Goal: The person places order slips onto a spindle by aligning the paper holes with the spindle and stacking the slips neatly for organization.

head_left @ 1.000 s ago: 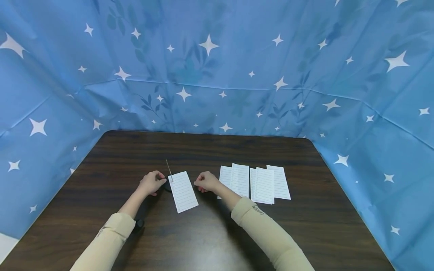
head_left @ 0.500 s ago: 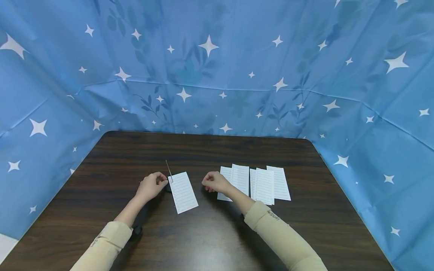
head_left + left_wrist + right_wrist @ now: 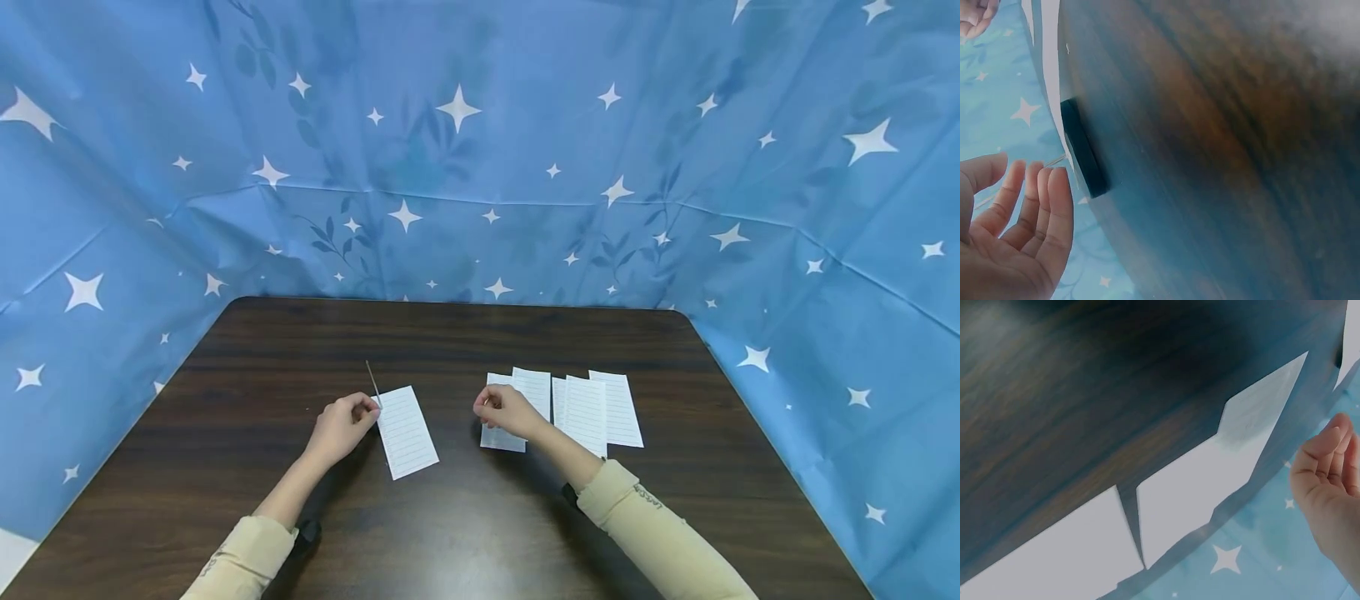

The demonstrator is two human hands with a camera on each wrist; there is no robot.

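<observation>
In the head view a lined white card [image 3: 408, 437] is on a paper spike, a thin rod [image 3: 371, 377] rising from its top corner. The spike's black base [image 3: 1085, 150] shows beneath the card in the left wrist view. My left hand [image 3: 337, 429] is at that card's upper left corner, fingers bent loosely, with a gap between thumb and fingers in the wrist view. My right hand [image 3: 510, 410] hovers over the leftmost of several loose lined cards [image 3: 585, 417]. Its fingers are loosely curled, thumb tip near the fingertips, with no card between them.
The loose cards lie in an overlapping row on the right half of the dark wooden table [image 3: 300, 333]. A blue curtain with white stars [image 3: 480, 150] hangs behind the far edge and down both sides.
My right hand has drawn away from the spiked card and moved right, over the loose cards. The left hand has shifted slightly right, up to the card's corner.
</observation>
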